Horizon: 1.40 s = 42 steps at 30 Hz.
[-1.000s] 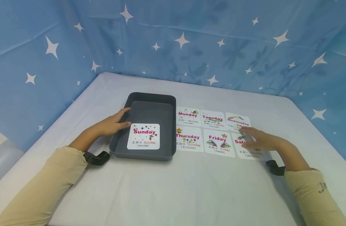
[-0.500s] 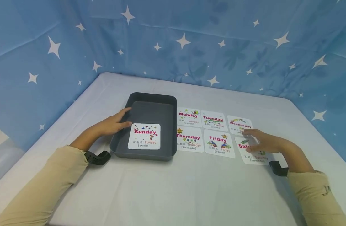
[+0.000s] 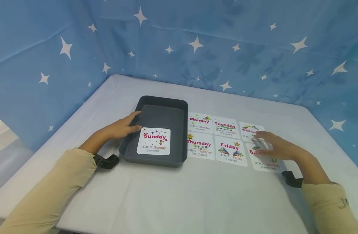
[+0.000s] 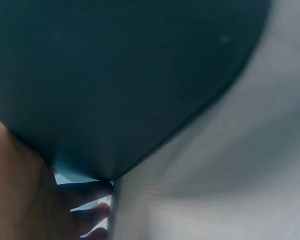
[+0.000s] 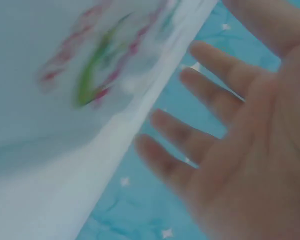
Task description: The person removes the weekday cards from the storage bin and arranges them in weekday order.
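Note:
In the head view, my left hand (image 3: 121, 127) rests on the left rim of a dark grey tray (image 3: 164, 115), index finger and thumb reaching over the edge. The left wrist view shows the tray's wall (image 4: 110, 90) close up, with several fingers (image 4: 90, 218) extended beside it. A Sunday card (image 3: 154, 141) lies in the tray's near part. My right hand (image 3: 281, 146), its fingers loosely extended, is over the Saturday card (image 3: 265, 164) and partly covers the Wednesday card (image 3: 250, 127). Whether its fingertips touch them is unclear. Nothing is held in its palm.
Right of the tray lie the Monday (image 3: 200, 122), Tuesday (image 3: 226, 126), Thursday (image 3: 200, 148) and Friday (image 3: 231, 152) cards, in two rows with the others. White cloth covers the table (image 3: 179, 195). A blue star-patterned curtain (image 3: 167, 32) stands behind.
The Saturday card slid right and nearer me, away from the Friday card; the Wednesday card also shifted slightly right. My right hand moved right with them. The left hand stayed at the tray.

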Motion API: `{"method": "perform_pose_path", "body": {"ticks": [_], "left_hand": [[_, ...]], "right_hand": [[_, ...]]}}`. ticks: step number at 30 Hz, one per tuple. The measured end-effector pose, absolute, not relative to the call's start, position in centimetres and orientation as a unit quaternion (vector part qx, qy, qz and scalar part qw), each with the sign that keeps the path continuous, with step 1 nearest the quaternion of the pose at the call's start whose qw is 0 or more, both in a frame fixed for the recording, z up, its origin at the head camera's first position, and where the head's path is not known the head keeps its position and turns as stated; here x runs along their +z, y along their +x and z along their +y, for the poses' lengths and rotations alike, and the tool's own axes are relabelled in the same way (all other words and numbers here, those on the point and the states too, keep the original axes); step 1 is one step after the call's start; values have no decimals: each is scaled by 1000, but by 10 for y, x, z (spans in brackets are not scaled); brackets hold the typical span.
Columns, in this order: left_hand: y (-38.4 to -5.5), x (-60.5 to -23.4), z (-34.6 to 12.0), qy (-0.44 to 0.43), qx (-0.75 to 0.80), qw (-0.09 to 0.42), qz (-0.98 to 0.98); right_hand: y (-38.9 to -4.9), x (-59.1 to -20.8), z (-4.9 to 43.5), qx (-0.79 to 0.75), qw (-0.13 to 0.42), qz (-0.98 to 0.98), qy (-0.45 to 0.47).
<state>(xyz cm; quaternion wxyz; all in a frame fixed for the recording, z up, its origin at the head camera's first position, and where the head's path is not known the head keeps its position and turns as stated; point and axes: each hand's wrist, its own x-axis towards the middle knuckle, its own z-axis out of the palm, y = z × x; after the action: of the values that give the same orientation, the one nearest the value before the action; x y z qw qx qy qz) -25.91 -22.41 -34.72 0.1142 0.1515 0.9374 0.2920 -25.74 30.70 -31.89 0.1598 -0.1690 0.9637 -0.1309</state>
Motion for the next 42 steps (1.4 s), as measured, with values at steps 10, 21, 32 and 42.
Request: {"method": "perform_pose_path", "body": {"ticks": [10,21,32,42], "left_hand": [[-267,-347,-219,162,289,113,937],[-266,-351,-217,170,301,108,932],[-261,-350,-226,164,297,103,935],[-261,-350,-224,159,298,104,935]], "right_hand": [[-280,-289,201,-92,100,954,-267],[-275,-297,37,7,150,900,-409],[-267,-309,-5,42,204,897,-391],[-269,-304,1,78,179,884,-424]]}}
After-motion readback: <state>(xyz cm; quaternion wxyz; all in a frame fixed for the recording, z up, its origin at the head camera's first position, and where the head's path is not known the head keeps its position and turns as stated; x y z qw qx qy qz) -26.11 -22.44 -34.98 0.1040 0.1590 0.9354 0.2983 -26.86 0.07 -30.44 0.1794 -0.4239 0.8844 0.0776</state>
